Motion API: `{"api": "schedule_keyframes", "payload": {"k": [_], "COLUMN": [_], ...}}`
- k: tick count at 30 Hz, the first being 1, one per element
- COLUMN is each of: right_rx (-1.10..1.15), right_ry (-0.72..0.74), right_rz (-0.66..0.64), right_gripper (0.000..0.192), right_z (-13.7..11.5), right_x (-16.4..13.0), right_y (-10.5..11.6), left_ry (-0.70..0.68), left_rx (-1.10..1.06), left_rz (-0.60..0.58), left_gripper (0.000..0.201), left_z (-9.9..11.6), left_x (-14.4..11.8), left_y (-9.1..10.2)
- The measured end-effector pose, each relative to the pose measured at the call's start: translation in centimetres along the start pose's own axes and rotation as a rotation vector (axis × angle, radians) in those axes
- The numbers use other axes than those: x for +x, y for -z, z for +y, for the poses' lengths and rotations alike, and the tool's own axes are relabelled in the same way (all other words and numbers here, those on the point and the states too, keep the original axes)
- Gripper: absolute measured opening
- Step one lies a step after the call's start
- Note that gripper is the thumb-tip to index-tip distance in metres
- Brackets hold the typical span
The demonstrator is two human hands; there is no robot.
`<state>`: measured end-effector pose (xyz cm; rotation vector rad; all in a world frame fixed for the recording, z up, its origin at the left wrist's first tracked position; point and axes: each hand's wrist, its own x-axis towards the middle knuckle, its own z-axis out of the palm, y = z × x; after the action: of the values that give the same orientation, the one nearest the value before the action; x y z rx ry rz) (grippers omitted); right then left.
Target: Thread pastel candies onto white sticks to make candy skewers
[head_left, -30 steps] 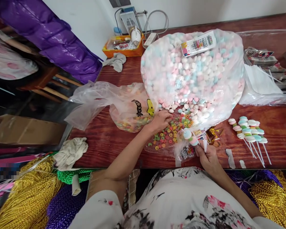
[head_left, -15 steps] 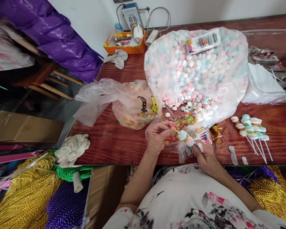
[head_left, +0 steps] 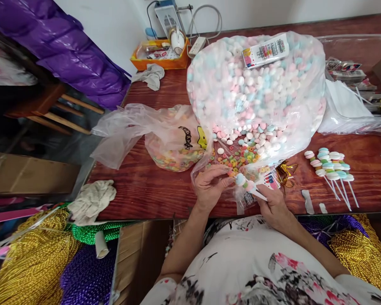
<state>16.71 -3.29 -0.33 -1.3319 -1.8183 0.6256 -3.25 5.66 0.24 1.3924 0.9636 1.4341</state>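
Note:
My right hand [head_left: 274, 204] grips a white stick carrying a candy skewer [head_left: 246, 183] of pale blue, green, pink and white pieces, its upper end tilted to the left. My left hand [head_left: 213, 186] is at that upper end, thumb and forefinger bent around what looks like a small orange ring candy, partly hidden. Just beyond my fingers, loose ring candies [head_left: 241, 157] in several colours lie on clear plastic. Behind them, pastel round candies [head_left: 263, 137] spill from the mouth of a large clear bag [head_left: 257, 93].
Left of the hands lies a tied bag of ring candies [head_left: 174, 148]. Several finished candy skewers [head_left: 332, 165] rest at the right. Behind them stands a clear plastic bin [head_left: 355, 125]. An orange box [head_left: 160, 63] sits at the back, and a crumpled cloth [head_left: 93, 199] at the left edge.
The whole view has shifted slightly. The skewer still sits in my right hand, with my left hand close to its upper end.

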Motion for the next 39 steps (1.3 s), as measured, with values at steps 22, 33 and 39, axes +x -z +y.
{"api": "schedule_keyframes", "payload": {"k": [22,33,39], "right_rx": [0.382,0.338,0.267], "right_ry": [-0.194,-0.167,-0.115], "right_rz": [-0.041,-0.068,-0.011], "right_gripper": [0.035,0.032,0.025], "right_z": [-0.1,0.2,0.3], "right_x": [-0.5,-0.8,-0.8], "right_y": [-0.2,-0.8,-0.9], "left_ry": [0.506,0.532,0.518], "left_rx": [-0.528,-0.447,-0.488], "left_rz": [0.027,-0.02,-0.122], "left_gripper": [0.026,0.03,0.055], "left_z": [0.4,0.2,-0.5], "left_x": [-0.3,-1.0,-1.8], "left_y": [0.2,-0.5,-1.3]}}
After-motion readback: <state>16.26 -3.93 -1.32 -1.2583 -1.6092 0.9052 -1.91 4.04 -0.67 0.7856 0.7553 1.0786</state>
